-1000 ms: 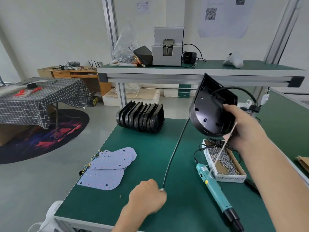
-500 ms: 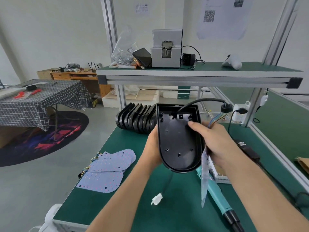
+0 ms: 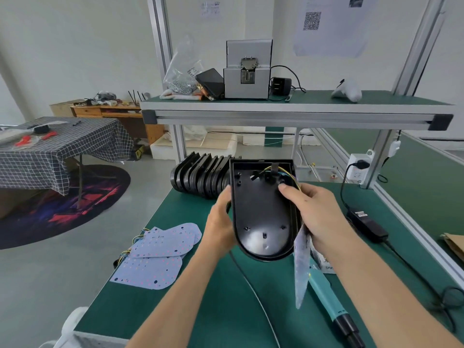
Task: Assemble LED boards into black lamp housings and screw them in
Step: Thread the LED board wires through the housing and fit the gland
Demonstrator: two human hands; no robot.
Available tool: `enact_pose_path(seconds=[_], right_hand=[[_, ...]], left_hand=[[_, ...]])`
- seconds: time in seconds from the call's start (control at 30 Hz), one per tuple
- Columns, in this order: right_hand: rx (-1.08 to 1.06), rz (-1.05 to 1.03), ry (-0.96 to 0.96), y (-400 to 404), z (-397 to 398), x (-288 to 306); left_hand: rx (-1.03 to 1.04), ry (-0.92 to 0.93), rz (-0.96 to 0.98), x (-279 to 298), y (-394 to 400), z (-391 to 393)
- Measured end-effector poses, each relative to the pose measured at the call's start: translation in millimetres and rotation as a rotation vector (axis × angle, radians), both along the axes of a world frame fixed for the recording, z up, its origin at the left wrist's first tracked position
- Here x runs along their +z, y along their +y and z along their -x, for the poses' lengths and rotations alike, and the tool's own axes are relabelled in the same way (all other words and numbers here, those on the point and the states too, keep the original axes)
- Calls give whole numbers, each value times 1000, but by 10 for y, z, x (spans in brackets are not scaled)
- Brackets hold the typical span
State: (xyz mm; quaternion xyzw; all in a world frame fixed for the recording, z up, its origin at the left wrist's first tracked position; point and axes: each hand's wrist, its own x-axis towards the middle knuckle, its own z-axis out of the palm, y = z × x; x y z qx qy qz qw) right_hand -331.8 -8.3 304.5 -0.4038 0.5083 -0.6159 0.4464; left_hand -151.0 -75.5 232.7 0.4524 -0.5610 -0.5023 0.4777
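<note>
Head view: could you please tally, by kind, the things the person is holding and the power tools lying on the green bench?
Black plastic lamp housing, gripped by left hand and right hand: 1
Pale thin LED board, hanging under the right hand: 1
Teal electric screwdriver, lying on the green bench: 1
Total: 3

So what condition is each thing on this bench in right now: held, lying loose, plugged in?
Black plastic lamp housing: held up by both hands, open side toward the camera, coloured wires inside.
Left hand: grips the housing's left edge.
Right hand: grips the right edge, holding a pale LED board that hangs edge-on.
Spare pale LED boards: lying flat, overlapping.
Teal electric screwdriver: lying unheld.
Black plug: in the white socket.
</note>
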Motion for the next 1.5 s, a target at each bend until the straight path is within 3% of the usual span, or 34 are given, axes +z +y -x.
enact_pose_path(seconds=[0.03,0.1,0.17,0.3,0.43,0.53,0.73,0.9,1.03,1.13,1.27,1.37,1.5], right_hand=[[7,-14,21,-5,-3,-28],[18,-42,42,-9,-12,-88],[22,-62,38,-7,-25,-120],[73,-66,-3,18,-56,-125],[88,-74,-42,18,-79,-189],[44,-59,-57,15,-104,-295],[-7,-27,282,12,-93,-484],[-140,54,731,81,-168,-589],[-503,435,1076,133,-263,-626],[-579,501,1193,101,-305,-602],[-598,389,1199,50,-394,-545],[-509,323,1034,46,-463,-510],[-384,397,878,93,-582,-512]], left_hand=[[7,23,121,40,12,-41],[36,-137,407,85,11,-104],[-14,-174,529,94,-19,-129],[-131,114,384,157,66,-120],[-151,229,190,68,57,-140],[-287,377,74,87,119,-135],[-209,264,-29,160,217,-126],[-103,221,60,144,271,-123],[-51,145,128,139,338,-116],[-48,156,172,185,393,-104],[-1,89,253,178,478,-96],[63,11,296,178,514,-82],[103,-60,295,154,501,-15]])
